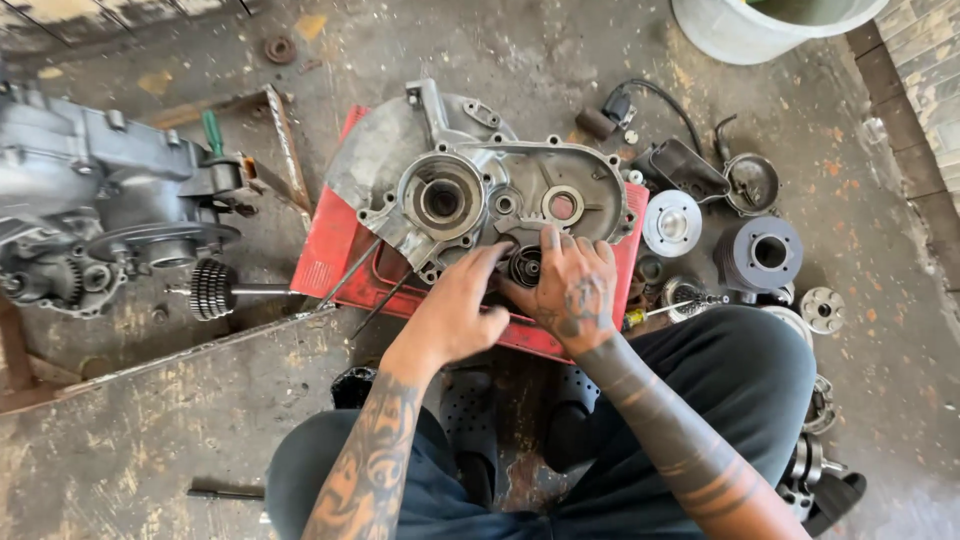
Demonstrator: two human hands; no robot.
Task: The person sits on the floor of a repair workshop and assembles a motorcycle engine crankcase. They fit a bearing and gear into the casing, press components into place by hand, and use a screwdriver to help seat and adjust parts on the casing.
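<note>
Both hands work at the lower edge of an engine case [480, 190], a grey cast-metal housing that lies flat on a red tray [330, 255] on the concrete floor [150, 430]. The left hand [462, 310] has its fingers curled, the fingertips pressing at a dark round part [524, 266] seated in the case's lower rim. The right hand [572, 285] lies just beside it on the other side of that part, fingers bent over it and one finger stretched up onto the case; whether either hand truly grips the part cannot be told, as the fingers hide it.

Two thin metal rods [360, 280] lean across the tray's left side. Left of the tray lies a gear shaft [215, 290], and beyond it a second grey engine block [100, 210] with a green-handled tool [211, 130] standing behind it. To the right of the case, well apart from the hands, sit a ribbed cylinder [762, 255], a round silver cover [671, 222] and a small bearing [822, 308]. A pale bucket [730, 35] stands at the top edge. No labels or packages can be made out.
</note>
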